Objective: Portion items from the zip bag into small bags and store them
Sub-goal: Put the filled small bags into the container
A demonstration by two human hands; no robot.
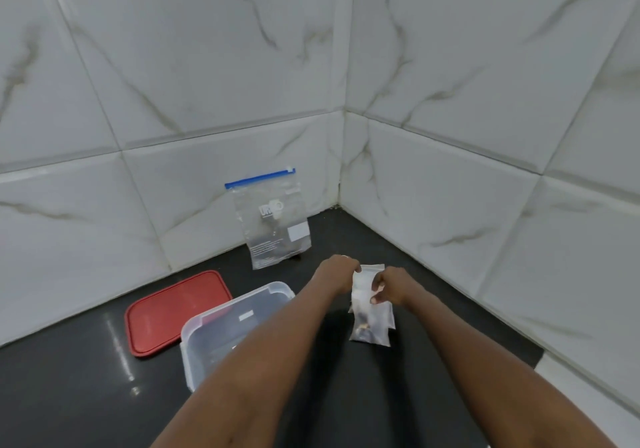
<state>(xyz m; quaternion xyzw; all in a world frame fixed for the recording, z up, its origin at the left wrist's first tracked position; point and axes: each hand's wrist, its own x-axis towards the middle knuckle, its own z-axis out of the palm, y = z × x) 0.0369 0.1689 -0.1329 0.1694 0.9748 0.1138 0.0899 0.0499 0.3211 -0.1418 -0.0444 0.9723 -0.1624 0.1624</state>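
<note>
Left hand [337, 272] and right hand [391, 286] pinched tops of small bags [372, 326], held above counter [69, 399]. Zip bag [273, 225] leaned on wall, apparently near empty. Container [188, 357] open, lid [173, 310] beside. Storing judged outstanding.

The worktop [86, 395] is black, smooth and glossy. The wall tiles [173, 66] are shiny, marble-veined white. At twelve o'clock the zip bag [273, 225] is clear, slick plastic. The lid [166, 312] at nine o'clock is red matt plastic, the container [188, 354] frosted plastic, the small bags [370, 326] thin clear film.
</note>
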